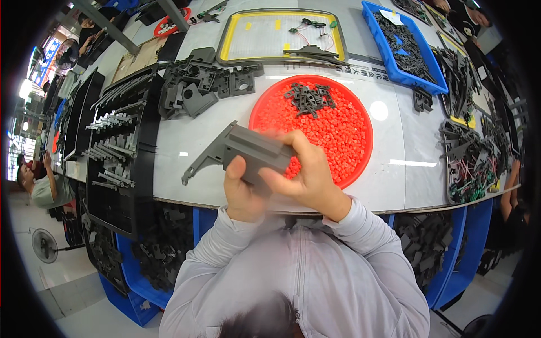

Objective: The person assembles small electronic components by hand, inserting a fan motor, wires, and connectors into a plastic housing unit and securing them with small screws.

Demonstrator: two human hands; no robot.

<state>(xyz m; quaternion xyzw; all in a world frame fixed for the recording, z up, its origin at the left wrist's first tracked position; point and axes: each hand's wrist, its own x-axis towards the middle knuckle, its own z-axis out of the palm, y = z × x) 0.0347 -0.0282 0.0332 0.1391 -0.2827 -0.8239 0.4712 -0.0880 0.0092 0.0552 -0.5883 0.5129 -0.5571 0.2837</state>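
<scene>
Both my hands are closed round a dark grey plastic housing (256, 147), held above the table in front of me. From its left end a long curved arm with a hooked tip points down and left; I cannot tell whether it is a separate piece. My left hand (243, 194) grips the underside, thumb up. With thumb and fingers, my right hand (309, 176) holds the right end; its fingertips are slightly blurred. Behind my right hand lies a round red tray (369, 138) full of small red plastic pieces (338, 129), with several small black parts (310, 100) on top.
Loose grey housings (197, 84) are heaped at the back left. Left of them, a black tray (147, 121) holds grey rods. A yellow-edged tray (223, 42) with wired parts lies at the back; a blue tray (417, 83) of black parts stands back right. Blue bins (451, 262) sit below the table edge.
</scene>
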